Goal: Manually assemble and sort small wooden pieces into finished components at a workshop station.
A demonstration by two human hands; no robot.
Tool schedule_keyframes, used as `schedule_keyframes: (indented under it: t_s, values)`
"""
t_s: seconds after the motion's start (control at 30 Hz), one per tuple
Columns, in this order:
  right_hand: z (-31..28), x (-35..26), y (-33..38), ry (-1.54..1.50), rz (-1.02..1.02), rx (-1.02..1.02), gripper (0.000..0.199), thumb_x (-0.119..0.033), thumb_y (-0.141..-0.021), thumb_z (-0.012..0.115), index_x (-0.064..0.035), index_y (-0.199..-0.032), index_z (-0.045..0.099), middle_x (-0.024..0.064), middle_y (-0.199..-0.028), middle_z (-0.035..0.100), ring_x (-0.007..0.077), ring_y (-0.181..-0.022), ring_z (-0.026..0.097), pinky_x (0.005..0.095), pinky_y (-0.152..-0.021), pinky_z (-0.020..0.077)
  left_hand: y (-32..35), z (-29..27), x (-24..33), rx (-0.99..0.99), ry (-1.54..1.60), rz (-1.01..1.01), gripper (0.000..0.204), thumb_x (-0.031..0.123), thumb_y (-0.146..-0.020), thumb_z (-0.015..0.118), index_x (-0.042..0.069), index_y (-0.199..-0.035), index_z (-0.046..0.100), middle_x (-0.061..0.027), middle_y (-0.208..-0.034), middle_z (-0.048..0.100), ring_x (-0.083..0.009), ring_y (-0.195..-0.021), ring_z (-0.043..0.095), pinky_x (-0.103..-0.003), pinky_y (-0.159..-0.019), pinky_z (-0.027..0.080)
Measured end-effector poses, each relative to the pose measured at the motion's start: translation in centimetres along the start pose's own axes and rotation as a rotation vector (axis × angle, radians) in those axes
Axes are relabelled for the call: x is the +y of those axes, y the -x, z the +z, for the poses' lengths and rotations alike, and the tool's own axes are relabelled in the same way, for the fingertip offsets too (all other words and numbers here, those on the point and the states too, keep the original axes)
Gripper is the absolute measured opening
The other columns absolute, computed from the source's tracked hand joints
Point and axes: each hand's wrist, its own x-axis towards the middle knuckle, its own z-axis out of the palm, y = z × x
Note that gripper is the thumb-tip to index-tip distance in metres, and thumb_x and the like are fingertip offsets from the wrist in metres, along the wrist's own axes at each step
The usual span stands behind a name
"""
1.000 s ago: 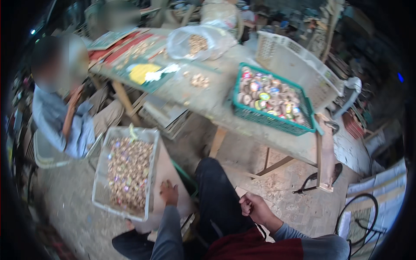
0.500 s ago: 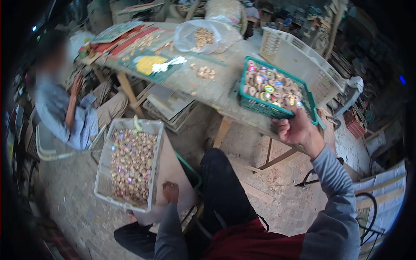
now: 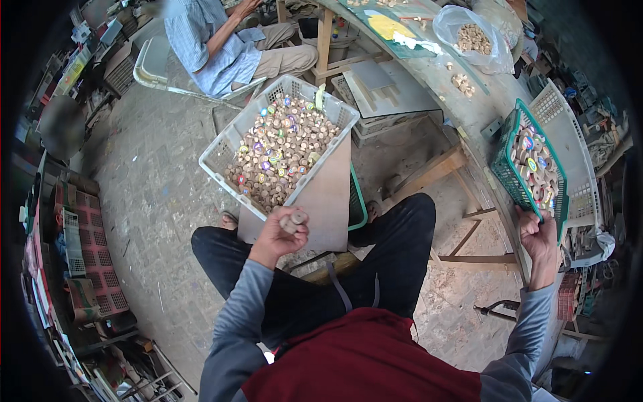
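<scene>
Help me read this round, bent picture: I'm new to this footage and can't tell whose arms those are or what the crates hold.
The camera sits on a person's head and looks down, so the edges curve. The two grey-sleeved arms from the bottom are the wearer's own. The left hand holds a few small wooden discs just by the near edge of a white plastic crate full of such discs, some with coloured faces. The right hand grips the near corner of a green basket of similar pieces on the wooden workbench. Also on the bench lies a clear bag of wooden pieces. At the top, another person sits in a chair.
</scene>
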Motion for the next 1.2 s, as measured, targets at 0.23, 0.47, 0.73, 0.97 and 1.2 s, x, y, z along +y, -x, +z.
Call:
schedule_keyframes:
  t_s: [0.23,0.47,0.73,0.97,1.2]
  values:
    - [1.9,1.6,4.6,0.26,0.067,-0.246,0.038,-0.013,-0.09,0.05,0.0163,-0.115,0.05,0.0012,-0.062,0.04,0.0096,-0.049,0.034,0.0247,-0.045,0.0284,5.3,-0.6,0.2,0.067,0.253,0.229,0.018,0.017,-0.084,0.068,0.008,-0.099,0.065,-0.0085,-0.095,0.062,-0.0196,-0.075,0.057,-0.027,-0.055,0.046]
    - [3.8,10.6,4.4,0.696,0.208,-0.183,0.007,-0.013,-0.08,0.059,-0.0142,-0.074,0.056,-0.0052,-0.049,0.041,0.0057,-0.038,0.034,0.022,-0.034,0.0244,5.9,-3.4,2.6,-0.061,0.187,0.501,0.023,0.016,-0.088,0.064,0.002,-0.106,0.063,-0.0129,-0.098,0.063,-0.0216,-0.078,0.062,-0.026,-0.06,0.053]
    - [-0.2,23.6,-7.2,0.911,0.726,-0.305,0.014,-0.01,-0.078,0.059,-0.0119,-0.07,0.047,-0.004,-0.05,0.039,0.0056,-0.038,0.032,0.0219,-0.037,0.0248,6.3,-6.3,3.9,-0.01,0.231,0.671,0.031,0.018,-0.091,0.059,-0.002,-0.114,0.061,-0.017,-0.1,0.065,-0.0236,-0.082,0.065,-0.028,-0.069,0.057]
    - [-2.5,26.5,-16.0,1.223,0.839,-0.265,0.012,-0.008,-0.079,0.057,-0.0116,-0.072,0.048,-0.0052,-0.052,0.038,0.0044,-0.039,0.031,0.0208,-0.039,0.0253,5.3,-9.5,4.7,-0.08,0.291,0.607,0.031,0.022,-0.091,0.064,0.001,-0.114,0.061,-0.014,-0.091,0.064,-0.0169,-0.067,0.058,-0.025,-0.057,0.05]
    - [-5.7,27.5,-21.9,1.127,0.997,-0.233,0.017,-0.011,-0.082,0.061,-0.0137,-0.072,0.047,-0.0045,-0.052,0.039,0.0046,-0.041,0.032,0.0212,-0.038,0.0245,3.5,-7.7,3.6,0.143,0.128,0.565,0.025,0.025,-0.093,0.064,0.006,-0.109,0.062,-0.0087,-0.085,0.067,-0.0112,-0.057,0.055,-0.02,-0.049,0.044]
